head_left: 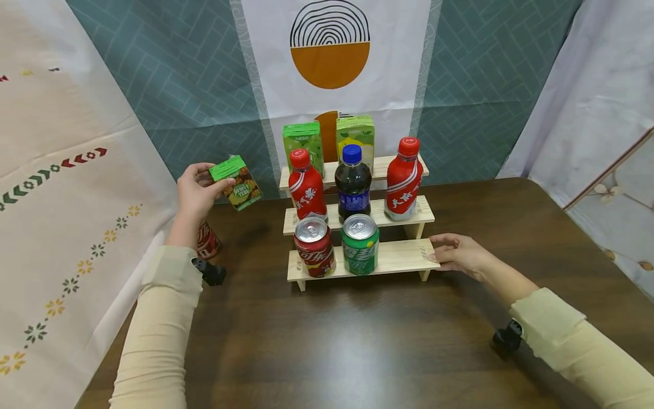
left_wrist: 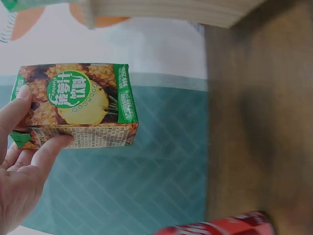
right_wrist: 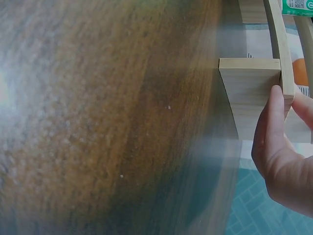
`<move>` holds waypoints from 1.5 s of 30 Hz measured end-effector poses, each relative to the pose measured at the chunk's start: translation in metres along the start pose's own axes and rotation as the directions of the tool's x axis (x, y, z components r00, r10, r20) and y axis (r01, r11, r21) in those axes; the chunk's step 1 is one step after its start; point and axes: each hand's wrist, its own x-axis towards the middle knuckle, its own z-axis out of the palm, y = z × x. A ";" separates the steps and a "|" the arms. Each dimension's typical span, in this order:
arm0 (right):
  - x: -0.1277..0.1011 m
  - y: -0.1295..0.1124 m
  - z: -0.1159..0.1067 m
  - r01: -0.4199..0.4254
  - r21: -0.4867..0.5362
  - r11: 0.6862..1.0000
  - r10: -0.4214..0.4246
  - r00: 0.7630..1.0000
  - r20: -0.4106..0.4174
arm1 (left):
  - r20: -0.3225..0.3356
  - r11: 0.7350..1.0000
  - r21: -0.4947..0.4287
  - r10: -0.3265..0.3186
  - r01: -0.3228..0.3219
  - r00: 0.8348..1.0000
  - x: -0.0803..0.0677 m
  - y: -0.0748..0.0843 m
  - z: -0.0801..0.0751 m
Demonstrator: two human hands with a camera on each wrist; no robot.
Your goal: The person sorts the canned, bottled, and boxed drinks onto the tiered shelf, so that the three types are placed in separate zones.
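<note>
My left hand [head_left: 196, 190] holds a pineapple juice box [head_left: 236, 183] in the air left of the wooden rack. In the left wrist view the thumb and fingers grip one end of the juice box [left_wrist: 73, 103], its pineapple picture facing the camera. My right hand [head_left: 460, 255] grips the right end of the rack's lowest shelf [head_left: 403, 255]; in the right wrist view the fingers [right_wrist: 274, 115] lie under the board with the thumb on its other side. A red cola can [head_left: 315, 250] and a green soda can [head_left: 360, 247] stand on that shelf.
On the middle shelf stand two red bottles [head_left: 307, 190] [head_left: 403, 180] and a dark cola bottle [head_left: 353, 184]. Two green drink cartons [head_left: 304, 142] [head_left: 356, 136] stand on the top shelf. Behind my left wrist a red can [head_left: 208, 241] is partly hidden on the table [head_left: 327, 346].
</note>
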 end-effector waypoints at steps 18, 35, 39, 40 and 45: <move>0.003 0.003 0.000 0.000 0.020 1.000 0.000 1.000 0.004 | -0.029 0.917 -0.384 0.108 -0.111 0.994 0.012 0.114 -0.004; 0.001 0.005 -0.001 -0.003 0.022 1.000 0.003 1.000 0.007 | 0.012 0.895 -0.357 0.292 -0.268 0.956 0.003 0.207 0.030; 0.002 0.003 -0.001 -0.007 0.026 1.000 0.007 1.000 0.006 | 0.042 0.885 -0.352 0.340 -0.305 0.939 -0.002 0.223 0.044; 0.002 0.002 -0.001 -0.009 0.027 1.000 0.008 1.000 0.003 | 0.053 0.883 -0.350 0.352 -0.313 0.935 -0.003 0.227 0.048; 0.003 0.001 -0.002 -0.006 0.029 1.000 0.006 1.000 0.003 | 0.115 0.873 -0.357 0.394 -0.332 0.912 -0.011 0.245 0.069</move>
